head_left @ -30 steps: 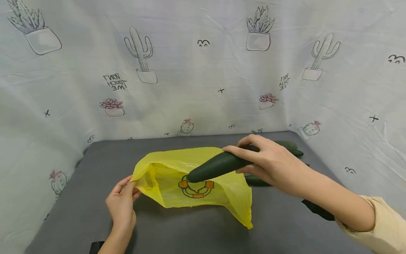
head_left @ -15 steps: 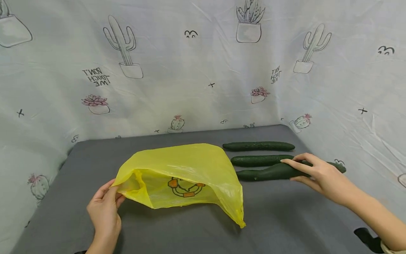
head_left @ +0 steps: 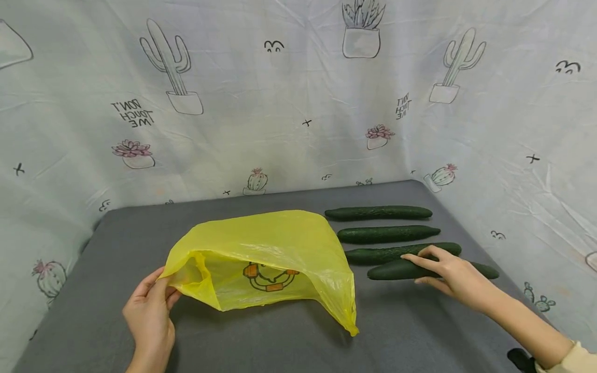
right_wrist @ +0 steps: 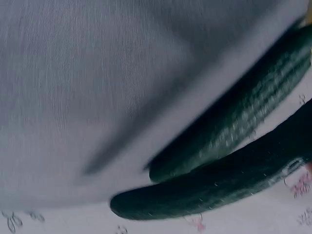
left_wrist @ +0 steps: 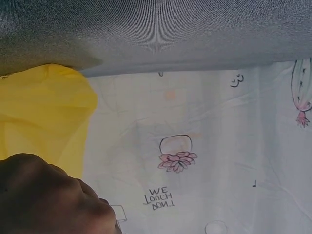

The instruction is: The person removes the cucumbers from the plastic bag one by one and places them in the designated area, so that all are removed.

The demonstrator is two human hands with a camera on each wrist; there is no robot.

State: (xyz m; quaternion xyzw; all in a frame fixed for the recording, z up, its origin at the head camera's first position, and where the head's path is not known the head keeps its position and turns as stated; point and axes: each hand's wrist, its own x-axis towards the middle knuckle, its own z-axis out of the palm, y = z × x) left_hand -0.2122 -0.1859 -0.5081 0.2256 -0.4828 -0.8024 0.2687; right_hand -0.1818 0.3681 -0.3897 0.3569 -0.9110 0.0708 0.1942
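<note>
My left hand (head_left: 151, 313) pinches the rim of a yellow plastic bag (head_left: 275, 238) between thumb and fingers. The bag lies on its side with its mouth gaping towards me and a printed logo showing inside. At the right, my right hand (head_left: 450, 272) grips a dark green cucumber (head_left: 389, 270) from above, around its middle. This one is at the front of a row, with three other cucumbers behind it: a near one (head_left: 373, 256), a middle one (head_left: 387, 234) and a far one (head_left: 378, 213). In the right wrist view the held cucumber (right_wrist: 204, 197) overlaps a neighbour.
A grey cloth-covered table (head_left: 261, 347) carries everything. White curtains (head_left: 280, 103) printed with cactus drawings rise at the back and both sides. The bag's right edge comes close to the left ends of the cucumbers. A black strap (head_left: 520, 357) shows beside the right sleeve.
The right hand has carried the cucumber from over the bag to the right and down to the front of the row. The head view has shifted; the left hand keeps its pinch on the bag.
</note>
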